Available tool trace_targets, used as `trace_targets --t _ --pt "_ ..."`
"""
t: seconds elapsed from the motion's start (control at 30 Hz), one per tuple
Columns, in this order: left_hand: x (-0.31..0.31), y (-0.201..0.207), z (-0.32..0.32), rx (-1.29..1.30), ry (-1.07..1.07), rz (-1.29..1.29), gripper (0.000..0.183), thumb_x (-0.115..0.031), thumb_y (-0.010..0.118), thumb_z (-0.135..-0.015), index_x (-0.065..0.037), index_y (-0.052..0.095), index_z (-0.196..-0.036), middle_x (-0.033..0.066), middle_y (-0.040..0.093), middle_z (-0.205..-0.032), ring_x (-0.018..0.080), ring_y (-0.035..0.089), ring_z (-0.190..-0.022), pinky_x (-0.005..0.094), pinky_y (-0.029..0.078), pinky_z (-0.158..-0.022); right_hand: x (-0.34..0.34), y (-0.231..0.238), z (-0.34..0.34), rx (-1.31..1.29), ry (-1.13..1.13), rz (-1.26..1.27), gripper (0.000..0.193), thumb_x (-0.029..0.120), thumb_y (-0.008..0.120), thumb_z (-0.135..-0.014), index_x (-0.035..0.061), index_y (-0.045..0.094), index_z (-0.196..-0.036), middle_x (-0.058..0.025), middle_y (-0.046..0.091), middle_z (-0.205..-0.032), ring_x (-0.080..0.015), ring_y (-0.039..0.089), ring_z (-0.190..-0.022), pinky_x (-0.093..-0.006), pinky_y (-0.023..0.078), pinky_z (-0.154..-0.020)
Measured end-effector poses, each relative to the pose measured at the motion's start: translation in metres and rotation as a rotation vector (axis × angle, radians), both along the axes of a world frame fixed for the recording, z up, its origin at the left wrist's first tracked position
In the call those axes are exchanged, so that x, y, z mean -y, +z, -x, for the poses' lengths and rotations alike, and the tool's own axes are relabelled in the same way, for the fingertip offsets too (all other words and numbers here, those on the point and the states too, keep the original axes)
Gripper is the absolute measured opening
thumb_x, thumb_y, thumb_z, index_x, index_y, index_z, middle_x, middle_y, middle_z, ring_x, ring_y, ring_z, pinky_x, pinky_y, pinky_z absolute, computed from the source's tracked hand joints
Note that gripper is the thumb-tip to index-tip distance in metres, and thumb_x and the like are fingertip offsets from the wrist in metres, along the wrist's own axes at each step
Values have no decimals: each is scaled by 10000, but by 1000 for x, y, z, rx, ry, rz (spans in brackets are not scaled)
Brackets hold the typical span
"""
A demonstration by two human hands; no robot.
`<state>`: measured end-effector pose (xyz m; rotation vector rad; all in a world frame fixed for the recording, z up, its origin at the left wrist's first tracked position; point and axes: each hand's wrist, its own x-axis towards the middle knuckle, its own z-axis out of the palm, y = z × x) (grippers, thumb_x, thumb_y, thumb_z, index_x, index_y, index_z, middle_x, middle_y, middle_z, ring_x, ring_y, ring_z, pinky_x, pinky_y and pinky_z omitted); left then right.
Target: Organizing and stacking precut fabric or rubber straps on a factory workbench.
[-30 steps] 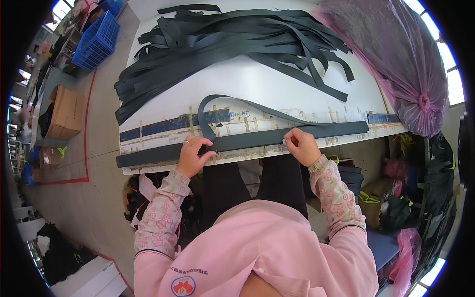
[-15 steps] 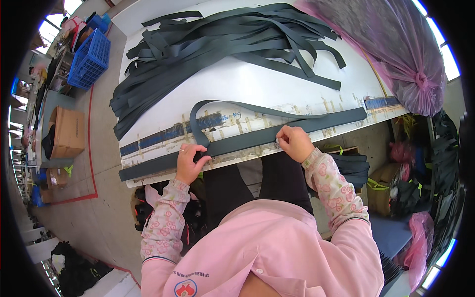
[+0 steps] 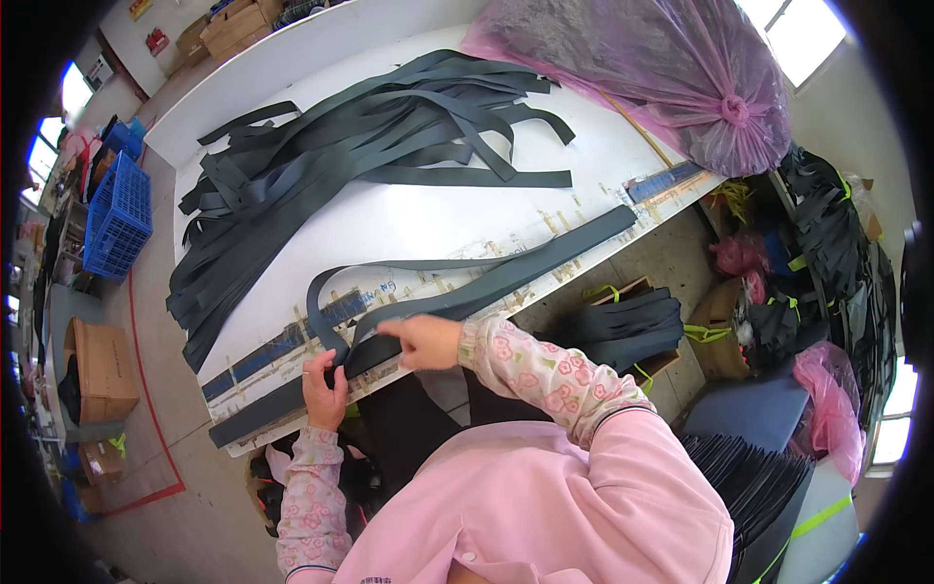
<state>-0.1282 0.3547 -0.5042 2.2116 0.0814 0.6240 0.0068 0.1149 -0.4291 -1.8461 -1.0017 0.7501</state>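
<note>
My left hand point(image 3: 324, 391) is at the table's front edge, its thumb and fingers closed on a dark grey-green strap point(image 3: 316, 313) that curves up in a loop and runs back to the right. Just right of it is my right hand point(image 3: 428, 343), its index finger stretched out over the strap and its other fingers curled; nothing shows in its grasp. Beneath both hands, a stack of flat dark straps point(image 3: 545, 268) lies along the front edge. A large tangled heap of similar straps point(image 3: 321, 146) covers the far part of the white table point(image 3: 428, 219).
A tied pink plastic bag point(image 3: 671, 78) sits at the table's back right, beside a thin wooden stick point(image 3: 637, 131). Bundled dark straps point(image 3: 623, 326) rest below the table. Leftward on the floor are a blue crate point(image 3: 119, 219) and a cardboard box point(image 3: 102, 370).
My right hand has moved left along the strap stack, close to my left hand, and its index finger is now stretched out. The view has turned and shifted.
</note>
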Motion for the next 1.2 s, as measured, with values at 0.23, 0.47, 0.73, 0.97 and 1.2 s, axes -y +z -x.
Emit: trace_targets --t 0.23,0.47,0.73,0.97,1.2 --pt "-3 21 -9 -59 -153 -197 150 -44 637 -832 -103 690 -959 93 618 -863 315 564 -830 415 435 -764 -43 -27 13 112 -249 -102 158 105 662 -862 11 667 -990 -130 635 -682 -240 620 -589 -359 507 -605" --pt "-8 15 -5 -88 -129 -179 213 -129 736 -784 -132 651 -979 55 622 -925 294 555 -874 405 440 -809 -61 -33 41 200 -212 -58 94 88 671 -867 10 687 -917 -119 635 -641 -203 622 -550 -325 500 -579" --pt "-7 15 -3 -95 -139 -162 229 -116 741 -766 -135 649 -976 34 612 -918 282 544 -881 398 437 -805 -70 -40 50 427 -236 -1 83 81 678 -828 44 691 -900 -109 691 -715 -293 665 -629 -385 518 -643" --pt "-6 15 -6 -80 -145 -182 209 -126 740 -780 -143 655 -970 33 625 -917 283 553 -872 403 447 -822 13 -25 -3 46 -460 62 89 88 667 -870 11 693 -908 -111 679 -712 -166 626 -598 -309 497 -575" --pt "-11 18 -4 -121 -177 -160 294 -218 822 -736 -127 672 -972 36 652 -934 287 557 -893 400 446 -830 100 -26 -26 108 -476 130 89 82 664 -872 0 684 -902 -85 641 -697 -144 589 -590 -304 480 -573"
